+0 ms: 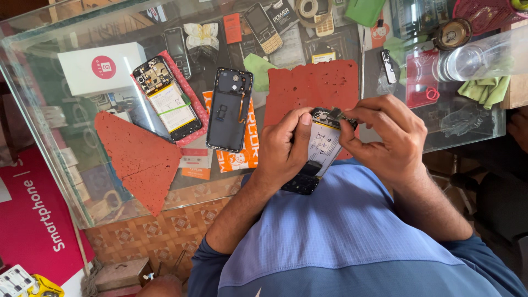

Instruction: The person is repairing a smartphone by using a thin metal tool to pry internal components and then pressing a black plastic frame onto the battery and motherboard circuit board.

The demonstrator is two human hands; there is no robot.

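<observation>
Opened phone (318, 151) was gripped in the left hand (283, 151), held above the table (66, 181) edge. Right hand (385, 137) fingers were pinched on a small part (335, 114) at its top end. Judged: phone best kept steady, part eased gently. Back cover (228, 110) lay left of both hands.

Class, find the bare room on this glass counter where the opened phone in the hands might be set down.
Free: the red mat ahead of the hands, and glass between the triangular mat and the back cover. Crowded: the far edge, with phones and tape.
</observation>
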